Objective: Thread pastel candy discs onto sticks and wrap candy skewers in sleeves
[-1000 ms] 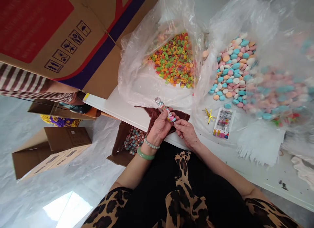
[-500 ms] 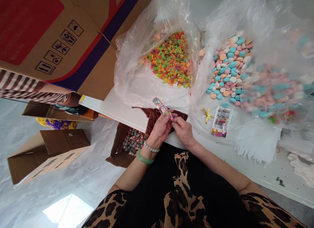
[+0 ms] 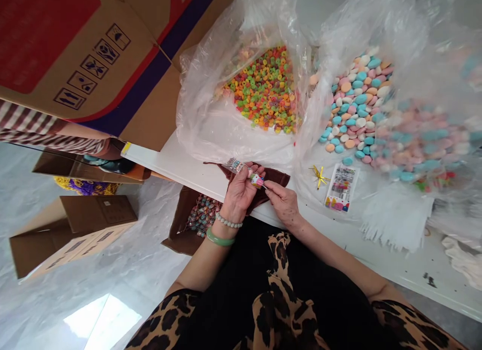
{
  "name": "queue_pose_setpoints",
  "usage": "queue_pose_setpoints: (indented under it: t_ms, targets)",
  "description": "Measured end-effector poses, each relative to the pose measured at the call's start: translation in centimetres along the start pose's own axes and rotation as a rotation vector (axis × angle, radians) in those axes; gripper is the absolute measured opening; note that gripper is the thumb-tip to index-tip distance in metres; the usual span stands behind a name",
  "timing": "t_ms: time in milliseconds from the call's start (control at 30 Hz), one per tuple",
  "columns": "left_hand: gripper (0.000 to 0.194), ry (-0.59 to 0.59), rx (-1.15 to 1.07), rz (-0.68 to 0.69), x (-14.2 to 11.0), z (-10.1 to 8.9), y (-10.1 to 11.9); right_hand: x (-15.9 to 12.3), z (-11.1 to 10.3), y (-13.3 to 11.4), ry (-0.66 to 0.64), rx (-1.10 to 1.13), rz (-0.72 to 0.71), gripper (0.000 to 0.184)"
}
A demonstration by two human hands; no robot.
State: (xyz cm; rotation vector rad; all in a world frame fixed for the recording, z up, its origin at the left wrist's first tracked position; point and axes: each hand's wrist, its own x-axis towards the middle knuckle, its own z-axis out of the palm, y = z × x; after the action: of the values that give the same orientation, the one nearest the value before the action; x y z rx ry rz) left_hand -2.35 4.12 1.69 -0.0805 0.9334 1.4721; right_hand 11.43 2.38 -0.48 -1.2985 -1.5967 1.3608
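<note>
A small printed plastic bag (image 3: 257, 180) lies across the fingers of my left hand (image 3: 241, 192), its clear, lettered end sticking out past the thumb. That hand is turned palm up and curled around the bag. My right hand (image 3: 284, 202) pinches something thin at the bag's near end; its fingertips cover most of it. Beneath both hands a dark brown cloth (image 3: 276, 178) is spread on the white table (image 3: 198, 177). To the right are gold twist ties (image 3: 319, 177) and a flat printed bag (image 3: 341, 188).
Clear plastic sacks hold ring-shaped gummies (image 3: 265, 91) and pastel candies (image 3: 356, 106). A stack of white strips (image 3: 397, 217) lies right. A large carton (image 3: 124, 64) stands left; an open box of wrapped candies (image 3: 201, 214) sits below the table edge. Another person's striped sleeve (image 3: 48, 131) shows left.
My left hand has rolled more palm up, and the bag has turned and shifted slightly in it. My right fingertips have drawn a little away from the left hand.
</note>
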Motion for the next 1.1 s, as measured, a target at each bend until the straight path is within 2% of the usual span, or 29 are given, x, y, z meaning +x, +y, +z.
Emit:
queue_pose_setpoints:
  t_ms: [100, 233, 300, 367, 467, 533, 633, 800, 1000, 1100]
  targets:
    - [0.007, -0.029, 0.031, 0.042, -0.2, -0.2, -0.3, 0.0, 0.3, -0.2, -0.085, 0.138, 0.091, 0.035]
    - [0.008, -0.029, 0.059, 0.011, -0.4, -0.1, -0.4, -0.1, 0.5, -0.3, -0.263, 0.504, 0.288, 0.054]
    - [0.009, -0.027, 0.05, -0.016, -0.4, 0.0, -0.3, -0.1, 0.3, -0.2, -0.261, 0.513, 0.274, 0.053]
    - [0.011, -0.026, 0.035, -0.007, -0.3, 0.0, -0.1, -0.1, 0.1, -0.2, -0.162, 0.337, 0.166, 0.04]
    - [0.011, -0.032, 0.03, 0.03, 0.0, -0.2, 0.1, 0.0, -0.4, -0.5, 0.023, -0.071, -0.114, 0.022]
    - [0.01, -0.052, 0.036, 0.039, 0.0, -0.2, 0.1, 0.3, -0.5, -1.0, 0.096, -0.294, -0.292, 0.019]
    - [0.009, -0.051, 0.039, 0.029, -0.2, -0.1, -0.1, 0.7, -0.4, -1.8, 0.162, -0.544, -0.451, 0.021]
    - [0.008, -0.003, 0.072, -0.039, -0.6, 0.3, -0.2, 1.5, -0.4, -2.3, 0.079, -0.801, -0.611, 0.027]
    - [0.007, 0.068, 0.107, -0.099, -0.5, 0.7, 0.1, 2.4, -1.4, -1.7, -0.115, -0.813, -0.856, 0.026]
    - [0.006, 0.078, 0.13, -0.068, -0.4, 0.6, 0.1, 2.5, -1.5, -1.7, -0.101, -0.783, -0.871, 0.025]
